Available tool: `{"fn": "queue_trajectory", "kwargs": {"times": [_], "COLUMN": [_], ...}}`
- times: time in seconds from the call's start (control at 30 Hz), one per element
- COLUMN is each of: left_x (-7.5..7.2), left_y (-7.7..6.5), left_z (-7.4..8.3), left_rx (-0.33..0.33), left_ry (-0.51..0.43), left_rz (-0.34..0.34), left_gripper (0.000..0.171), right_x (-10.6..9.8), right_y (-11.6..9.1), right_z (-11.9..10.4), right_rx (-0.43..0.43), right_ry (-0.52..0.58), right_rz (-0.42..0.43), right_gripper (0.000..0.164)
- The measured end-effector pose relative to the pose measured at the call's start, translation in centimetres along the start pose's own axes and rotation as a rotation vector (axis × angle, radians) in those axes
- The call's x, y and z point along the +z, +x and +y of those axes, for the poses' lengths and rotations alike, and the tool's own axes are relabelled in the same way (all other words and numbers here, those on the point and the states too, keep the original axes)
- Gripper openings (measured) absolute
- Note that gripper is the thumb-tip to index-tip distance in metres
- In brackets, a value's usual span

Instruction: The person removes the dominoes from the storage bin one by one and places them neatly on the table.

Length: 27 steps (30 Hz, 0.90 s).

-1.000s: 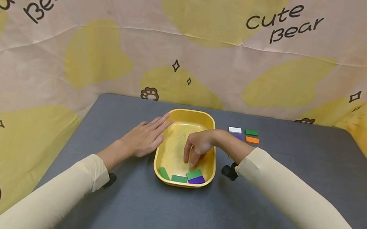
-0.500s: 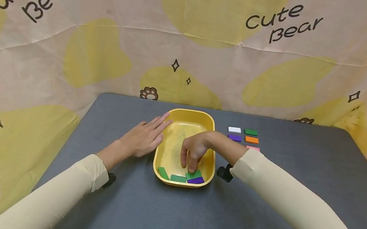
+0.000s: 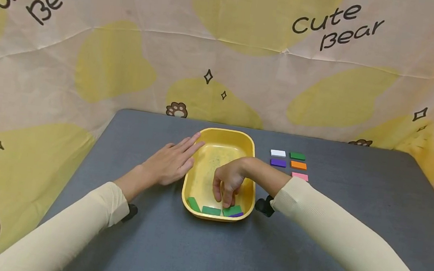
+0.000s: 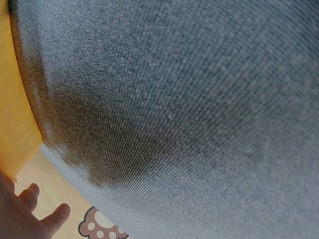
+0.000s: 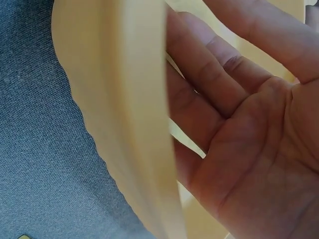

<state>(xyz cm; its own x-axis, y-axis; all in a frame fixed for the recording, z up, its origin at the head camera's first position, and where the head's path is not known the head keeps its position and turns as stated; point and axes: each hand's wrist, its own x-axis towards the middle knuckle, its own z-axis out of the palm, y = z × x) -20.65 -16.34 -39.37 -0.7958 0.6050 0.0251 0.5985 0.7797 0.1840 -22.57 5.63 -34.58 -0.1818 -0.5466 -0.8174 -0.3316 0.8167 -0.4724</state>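
Note:
A yellow tray (image 3: 226, 131) stands on the grey table. My left hand (image 3: 171, 161) lies with straight fingers against its left rim; in the left wrist view some of that hand's fingers (image 4: 59, 216) show beside the tray wall (image 4: 17, 114). Inside, my right hand (image 3: 233, 177) points downward, a fingertip touching a green tile (image 3: 232, 210) that covers most of a purple tile (image 3: 236, 215). Another green tile (image 3: 211, 211) lies left of these, and a third green tile (image 3: 194, 204) leans in the corner. In the right wrist view the tray rim (image 5: 144, 119) hides the fingertips of my right hand (image 5: 249, 134).
Right of the tray lie a white tile (image 3: 278, 153), a green tile (image 3: 297, 156), a purple tile (image 3: 278, 162), an orange tile (image 3: 298, 165) and a pink tile (image 3: 299, 176). My right forearm passes over the tray's right rim. A patterned cloth (image 3: 226, 56) hangs behind the table.
My right hand has moved toward the tray's near end. The green tile under its fingertip has slid nearer, over more of the purple tile. My left hand has stayed put.

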Motion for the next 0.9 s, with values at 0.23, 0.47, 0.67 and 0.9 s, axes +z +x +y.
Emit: {"fn": "queue_trajectory", "kwargs": {"times": [0.23,0.47,0.67,0.9], "left_x": [0.0,-0.1,0.0,0.0], "left_y": [0.0,0.0,-0.1,-0.1], "left_z": [0.0,0.0,0.0,0.0], "left_rx": [0.003,0.003,0.006,0.002], "left_ry": [-0.005,-0.006,-0.005,-0.008], "left_rz": [0.000,-0.001,0.002,0.009], "left_gripper": [0.056,0.056,0.056,0.056], "right_x": [0.1,0.4,0.5,0.7], "right_y": [-0.2,0.0,0.4,1.0], "right_z": [-0.2,-0.1,-0.3,-0.7], "right_rx": [0.004,0.012,0.022,0.013], "right_ry": [0.014,0.031,-0.015,-0.137], "right_rz": [-0.003,0.001,-0.015,-0.036], "right_gripper": [0.022,0.020,0.013,0.006]}}
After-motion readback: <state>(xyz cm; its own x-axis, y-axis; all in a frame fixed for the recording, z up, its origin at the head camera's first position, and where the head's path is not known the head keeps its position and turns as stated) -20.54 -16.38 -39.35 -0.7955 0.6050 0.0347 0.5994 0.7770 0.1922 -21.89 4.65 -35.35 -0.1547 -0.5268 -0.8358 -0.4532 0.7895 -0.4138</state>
